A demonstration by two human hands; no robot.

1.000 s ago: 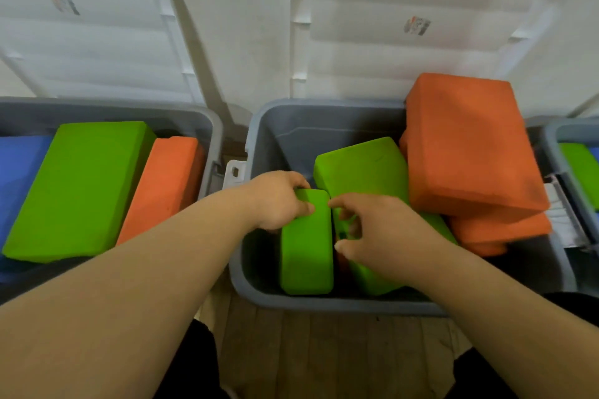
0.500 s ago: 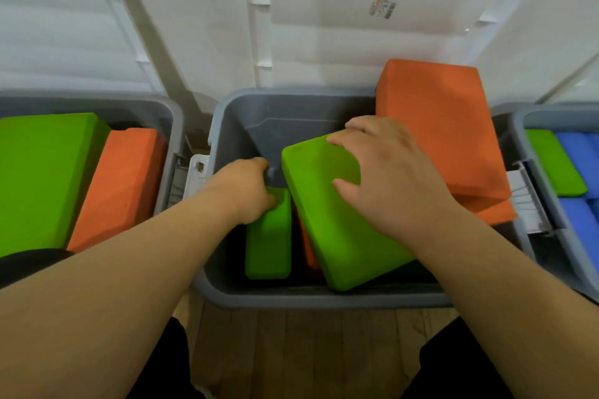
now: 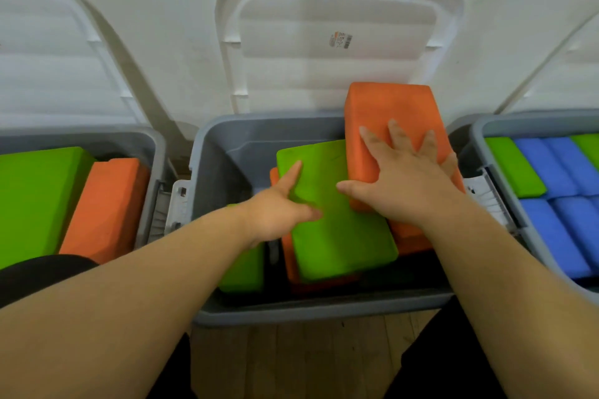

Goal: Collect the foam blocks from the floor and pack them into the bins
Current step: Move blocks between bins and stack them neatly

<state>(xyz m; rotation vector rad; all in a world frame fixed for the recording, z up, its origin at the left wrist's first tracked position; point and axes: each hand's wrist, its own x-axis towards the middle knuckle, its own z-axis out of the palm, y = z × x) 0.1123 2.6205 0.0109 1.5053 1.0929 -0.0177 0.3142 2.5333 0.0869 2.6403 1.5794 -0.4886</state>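
Note:
The middle grey bin point(image 3: 223, 152) holds several foam blocks. A big green block point(image 3: 337, 236) lies tilted on top of orange blocks. My left hand point(image 3: 278, 210) rests on its left edge, forefinger stretched out along it and thumb on its top face. My right hand point(image 3: 402, 181) lies flat with spread fingers on a large orange block point(image 3: 389, 110) that leans at the bin's right rear; its thumb reaches over the green block. A smaller green block point(image 3: 243, 272) stands on edge at the bin's left front, partly hidden by my left arm.
A left bin point(image 3: 152, 146) holds a green and an orange block. A right bin point(image 3: 483, 129) holds green and blue blocks. White lids point(image 3: 337, 23) lean open against the wall behind the bins. Wooden floor point(image 3: 291, 356) shows in front, between my dark-clothed legs.
My right hand has slid from the big green block onto the orange block. My left hand left the small green block and now touches the big green block's left edge. The view shifted left.

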